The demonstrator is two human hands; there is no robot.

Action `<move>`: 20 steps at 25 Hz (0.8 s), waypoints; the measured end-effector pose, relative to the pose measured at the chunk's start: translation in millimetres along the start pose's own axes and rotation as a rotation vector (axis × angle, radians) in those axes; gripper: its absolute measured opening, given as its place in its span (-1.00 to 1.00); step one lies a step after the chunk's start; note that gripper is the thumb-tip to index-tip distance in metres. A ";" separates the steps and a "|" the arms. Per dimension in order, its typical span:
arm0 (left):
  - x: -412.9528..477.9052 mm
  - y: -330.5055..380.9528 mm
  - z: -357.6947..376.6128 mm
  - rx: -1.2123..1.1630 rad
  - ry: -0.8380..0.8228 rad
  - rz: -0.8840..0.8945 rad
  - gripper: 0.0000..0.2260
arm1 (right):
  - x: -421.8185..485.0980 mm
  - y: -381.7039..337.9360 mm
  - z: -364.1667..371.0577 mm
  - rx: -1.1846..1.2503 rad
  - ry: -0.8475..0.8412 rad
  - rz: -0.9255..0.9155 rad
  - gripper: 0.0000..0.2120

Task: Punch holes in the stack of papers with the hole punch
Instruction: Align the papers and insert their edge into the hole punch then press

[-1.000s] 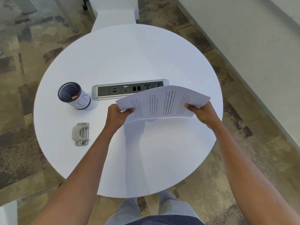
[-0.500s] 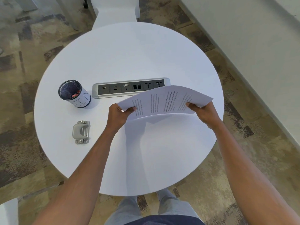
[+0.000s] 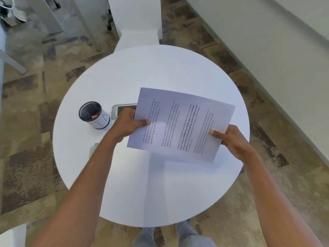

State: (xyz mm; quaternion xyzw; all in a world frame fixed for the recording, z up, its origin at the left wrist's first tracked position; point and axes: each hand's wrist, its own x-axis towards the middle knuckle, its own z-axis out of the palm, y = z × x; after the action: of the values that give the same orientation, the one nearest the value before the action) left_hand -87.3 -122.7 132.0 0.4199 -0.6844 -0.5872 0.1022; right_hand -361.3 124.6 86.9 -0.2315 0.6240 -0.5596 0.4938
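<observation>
Above the round table (image 3: 160,193), the papers (image 3: 179,123) hang in the air between both hands, clear of the top and tilted so the printed face shows. The left hand (image 3: 127,124) pinches the left edge, thumb on top and fingers curled beneath. The right hand (image 3: 231,141) grips the near right corner the same way. The punch (image 3: 93,149) lies on the table to the left, well apart from the papers, with only a sliver showing past the left forearm. No holes show in the sheets, though blur may hide detail. By my reading, the task has barely begun: the stack is in hand, but it must still be fed into the punch and pressed.

Against the earlier frames, the papers are higher and turned more toward the camera. They now cover most of the socket strip (image 3: 122,110), which was in full view behind them. The punch, then plainly seen, is nearly hidden. The cup (image 3: 93,115) stands where it did.
</observation>
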 end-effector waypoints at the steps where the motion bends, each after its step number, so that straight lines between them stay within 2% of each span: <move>1: 1.5 4.8 -8.1 0.006 -0.037 -0.013 -0.79 | -0.1 -4.6 -3.4 0.061 -0.034 0.013 -0.66; 3: 4.3 11.0 -19.9 -0.010 -0.125 -0.051 -0.73 | 3.6 -19.2 -10.6 0.127 -0.112 0.036 -0.50; 5: 7.0 13.8 -24.8 -0.021 -0.215 -0.086 -0.67 | 14.8 -37.3 -14.9 0.030 -0.228 0.058 -0.36; 8: 10.5 17.2 -25.7 -0.009 -0.303 -0.116 -0.62 | 39.0 -64.1 -22.3 -0.167 -0.373 0.114 -0.28; 12: 11.3 22.0 -30.3 0.018 -0.368 -0.141 -0.64 | 65.9 -97.7 -29.9 -0.182 -0.548 0.236 -0.11; 15: 11.8 27.2 -30.2 0.094 -0.425 -0.143 -0.67 | 78.4 -110.7 -4.7 -0.382 -0.694 0.248 -0.20; 18: 14.1 32.9 -30.6 0.134 -0.485 -0.147 -0.68 | 83.6 -111.1 35.3 -0.537 -0.818 0.297 -0.44; 20: 16.9 32.8 -35.7 0.157 -0.491 -0.124 -0.71 | 84.2 -104.6 56.3 -0.566 -0.837 0.337 -0.63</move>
State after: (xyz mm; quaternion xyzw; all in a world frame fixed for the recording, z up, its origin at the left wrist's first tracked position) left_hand -90.2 -161.4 165.6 0.3125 -0.7051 -0.6218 -0.1359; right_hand -373.7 -0.6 160.2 -0.4557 0.5289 -0.1423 0.7016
